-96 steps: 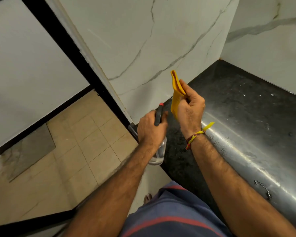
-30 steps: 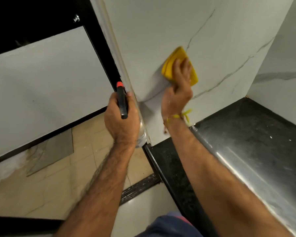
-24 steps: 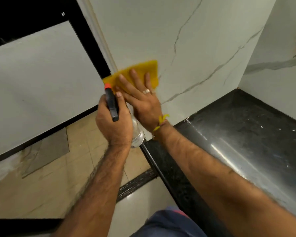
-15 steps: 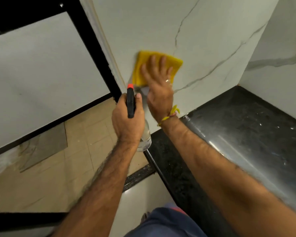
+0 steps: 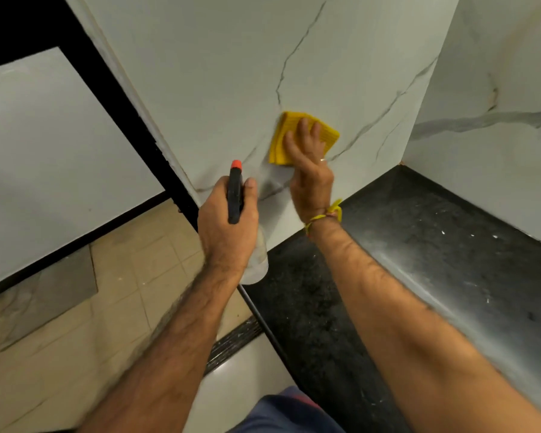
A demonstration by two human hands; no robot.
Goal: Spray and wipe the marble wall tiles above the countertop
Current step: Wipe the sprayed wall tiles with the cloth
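A white marble wall tile (image 5: 231, 73) with grey veins rises above the black countertop (image 5: 434, 245). My right hand (image 5: 310, 170) presses a folded yellow cloth (image 5: 303, 135) flat against the tile with straight fingers, a little above the counter. My left hand (image 5: 228, 220) grips a clear spray bottle (image 5: 236, 195) with a black head and orange nozzle, held upright just left of the cloth and in front of the wall's corner edge. The bottle's body is mostly hidden behind that hand.
A second marble wall (image 5: 497, 104) meets the first at the right corner. The counter's rounded front edge (image 5: 403, 276) runs toward me. Left of the wall, a black frame (image 5: 132, 114) borders a white panel, with beige floor tiles (image 5: 107, 292) below.
My right hand has slid the cloth to the right and slightly down along the tile, away from the wall's left edge. My left hand still holds the bottle upright in about the same place.
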